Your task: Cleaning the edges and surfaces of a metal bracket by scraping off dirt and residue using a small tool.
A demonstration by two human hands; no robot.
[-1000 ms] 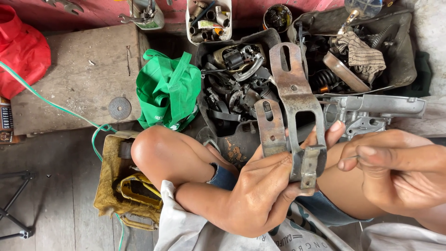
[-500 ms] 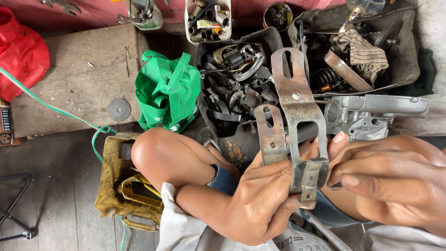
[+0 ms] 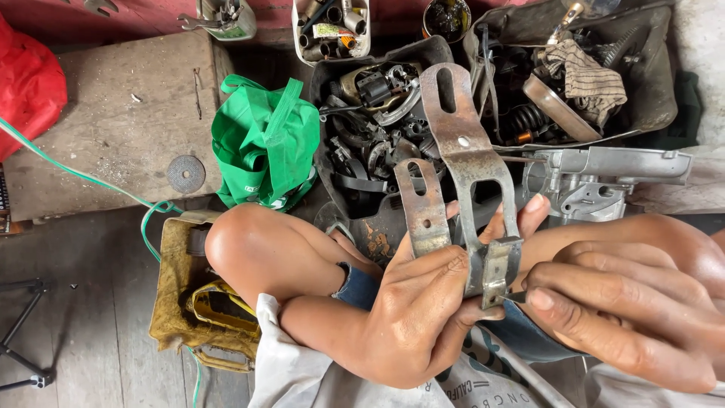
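Left grip [image 3: 423, 302] clamps rusty slotted bracket [image 3: 464, 162]; right grip [image 3: 627, 302], newly closed in, pinches thin tool against its clip [image 3: 498, 268].

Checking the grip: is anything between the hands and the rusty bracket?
Nothing visible. The left hand grips the rusty metal bracket directly, and the right hand meets its lower clamp end with a thin tool tip.

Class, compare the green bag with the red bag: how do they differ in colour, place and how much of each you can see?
The green bag lies fully in view beside the tub of metal parts; the red bag is cut off by the left edge. The green bag shows loose handles; the red bag shows none. Both look soft and crumpled.
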